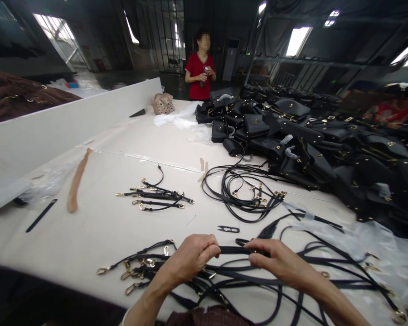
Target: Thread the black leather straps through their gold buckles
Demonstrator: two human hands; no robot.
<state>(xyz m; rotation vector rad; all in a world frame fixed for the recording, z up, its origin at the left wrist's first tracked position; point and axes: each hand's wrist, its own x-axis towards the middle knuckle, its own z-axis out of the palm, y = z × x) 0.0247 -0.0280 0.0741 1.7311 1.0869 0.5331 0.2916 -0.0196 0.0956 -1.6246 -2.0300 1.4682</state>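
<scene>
Between my two hands a black strap point(233, 250) is stretched level above the near part of the table. My left hand point(193, 257) is closed around its left end, and my right hand point(274, 258) pinches the other end between thumb and fingers. Below and to the left lies a heap of short black straps with gold clasps point(146, 265). Long black straps point(258, 283) run under both hands and off to the right. Just beyond the hands rests a pair of black thread snips point(228, 229).
Farther back lie a small group of short straps point(159, 195) and a coil of long straps point(245, 192). A big pile of black handbags point(285, 127) fills the right. Clear plastic point(370, 253) lies at right. A person in red point(199, 68) stands behind the table.
</scene>
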